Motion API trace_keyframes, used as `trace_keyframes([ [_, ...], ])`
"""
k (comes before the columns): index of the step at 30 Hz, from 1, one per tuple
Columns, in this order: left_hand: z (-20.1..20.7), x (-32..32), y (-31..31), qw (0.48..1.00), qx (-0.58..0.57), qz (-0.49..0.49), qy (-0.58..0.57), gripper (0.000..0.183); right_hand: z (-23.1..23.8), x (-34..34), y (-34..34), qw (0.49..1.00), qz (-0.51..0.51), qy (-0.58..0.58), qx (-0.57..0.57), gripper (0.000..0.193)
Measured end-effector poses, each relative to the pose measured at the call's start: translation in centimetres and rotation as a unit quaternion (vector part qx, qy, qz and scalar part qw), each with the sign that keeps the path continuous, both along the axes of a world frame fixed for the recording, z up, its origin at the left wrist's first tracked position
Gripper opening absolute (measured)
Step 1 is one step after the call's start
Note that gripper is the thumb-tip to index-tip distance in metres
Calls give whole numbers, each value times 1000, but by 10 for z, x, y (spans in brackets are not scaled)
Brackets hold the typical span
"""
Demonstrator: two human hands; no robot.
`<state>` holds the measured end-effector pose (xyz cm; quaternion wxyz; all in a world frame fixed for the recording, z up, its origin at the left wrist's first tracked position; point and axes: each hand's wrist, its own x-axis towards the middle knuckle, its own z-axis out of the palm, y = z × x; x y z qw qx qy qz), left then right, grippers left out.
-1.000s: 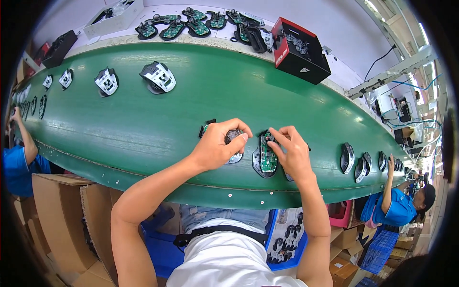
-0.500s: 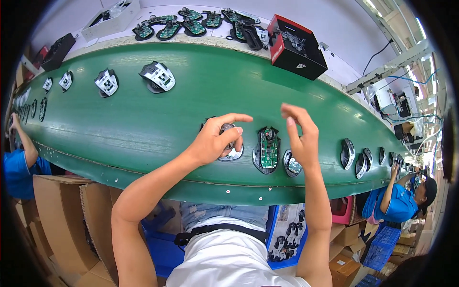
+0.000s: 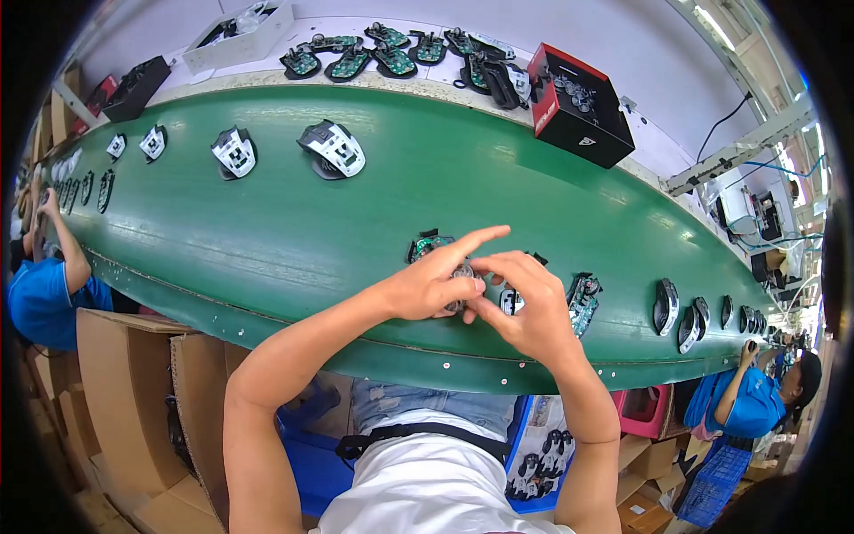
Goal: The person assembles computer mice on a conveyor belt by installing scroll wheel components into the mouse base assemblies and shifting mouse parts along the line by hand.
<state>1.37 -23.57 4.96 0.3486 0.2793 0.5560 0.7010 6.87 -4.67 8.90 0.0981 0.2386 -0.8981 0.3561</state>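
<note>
My left hand [image 3: 422, 287] is closed round a small clear-grey wheel-like part [image 3: 462, 274], its index finger stretched out. The curled thumb and fingers of my right hand [image 3: 532, 307] meet it at that part; what they pinch is hidden. Beneath the hands, partly covered, lie a computer mouse base with a green circuit board [image 3: 431, 244] by the left hand and another mouse base [image 3: 509, 300] behind the right fingers. To the right of my right hand is a further mouse base with a green board [image 3: 584, 304].
Mouse shells [image 3: 333, 149] lie along the green belt [image 3: 382, 200], left and right. A red-black box [image 3: 583, 133] of clear wheels stands on the far ledge beside several circuit boards [image 3: 347, 64]. Co-workers [image 3: 49, 303] sit at both sides. Cardboard boxes [image 3: 133, 392] stand near left.
My right hand has moved left and down to meet my left hand, its fingers curling in. The whole view has shifted, so the scene sits further right in the picture.
</note>
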Motion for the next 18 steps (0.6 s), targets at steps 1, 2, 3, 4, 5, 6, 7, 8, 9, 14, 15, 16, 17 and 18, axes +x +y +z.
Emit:
trace_keyframes([
  [1, 2, 2, 0, 1000, -7, -10, 21, 82, 3, 1, -2, 1000, -13, -17, 16, 40],
  [2, -1, 2, -1, 999, -14, -25, 46, 84, 2, 2, -4, 1000, 2, -17, 21, 38],
  [3, -1, 1, -2, 999, -14, -24, 46, 84, 3, 2, -4, 1000, 3, -17, 21, 38],
  [4, 1, 1, -4, 999, -3, -34, 16, 83, 5, 2, -4, 999, 1, -47, -1, 37],
  [5, 2, 0, -5, 999, 9, -43, -13, 82, 7, 2, -3, 997, 0, -77, -23, 36],
  [6, 6, -1, -6, 999, 26, -29, -18, 80, 6, 1, -2, 995, -4, -82, -54, 36],
  [7, 8, -2, -6, 999, 43, -14, -24, 78, 5, 0, 1, 993, -7, -87, -84, 35],
  [8, -3, -7, -5, 999, 51, 11, -11, 70, 1, -3, 6, 994, 13, -45, -96, 40],
  [9, -5, -11, -8, 997, 70, 7, -45, 65, -2, -2, 8, 990, -3, -55, -129, 40],
  [14, -8, -24, -16, 975, 131, 101, -148, 45, -12, 5, 8, 985, -43, -50, -157, 38],
  [15, -8, -26, -17, 975, 133, 104, -148, 45, -12, 2, 7, 986, -39, -50, -156, 38],
  [16, -9, -29, -19, 972, 136, 124, -143, 44, -11, 0, 7, 986, -33, -52, -154, 37],
  [17, -11, -31, -20, 970, 139, 144, -138, 43, -11, -3, 6, 986, -26, -54, -153, 37],
  [18, -10, -33, -21, 967, 149, 152, -139, 40, -12, -5, 4, 982, -28, -74, -169, 35],
])
